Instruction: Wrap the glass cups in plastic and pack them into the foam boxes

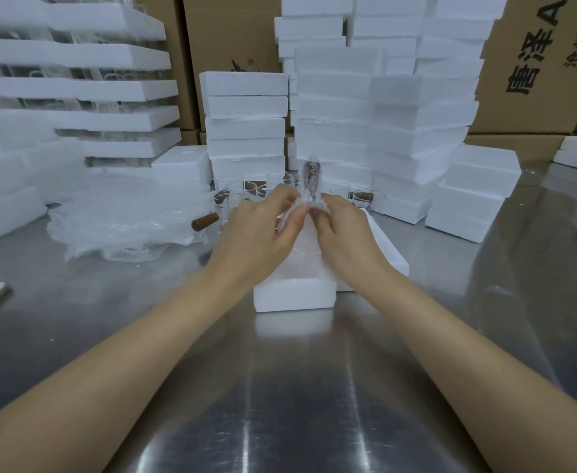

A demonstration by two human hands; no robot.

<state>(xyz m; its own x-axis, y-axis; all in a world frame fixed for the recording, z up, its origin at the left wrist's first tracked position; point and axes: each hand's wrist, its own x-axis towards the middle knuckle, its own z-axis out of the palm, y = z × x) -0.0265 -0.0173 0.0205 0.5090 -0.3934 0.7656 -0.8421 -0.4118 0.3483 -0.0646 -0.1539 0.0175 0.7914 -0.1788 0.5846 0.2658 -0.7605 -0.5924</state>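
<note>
Head cam: left hand (259,233) & right hand (346,231) fingers pinch plastic wrap (305,256) round cup (311,183), mostly hidden.

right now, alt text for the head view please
The left hand and right hand pinch plastic around a cup with a brown handle, above a foam box on a steel table. Behind: bare cups, loose plastic, stacked foam boxes.

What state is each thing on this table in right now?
Cup: wrapped in plastic, handle up.
Left hand: pinches the cup's wrap.
Right hand: pinches it too.
Box: open, under the cup.
Plastic sheets: loose pile, left.
Other cups: bare, behind the hands.
Foam stacks: piled at the back.
</note>
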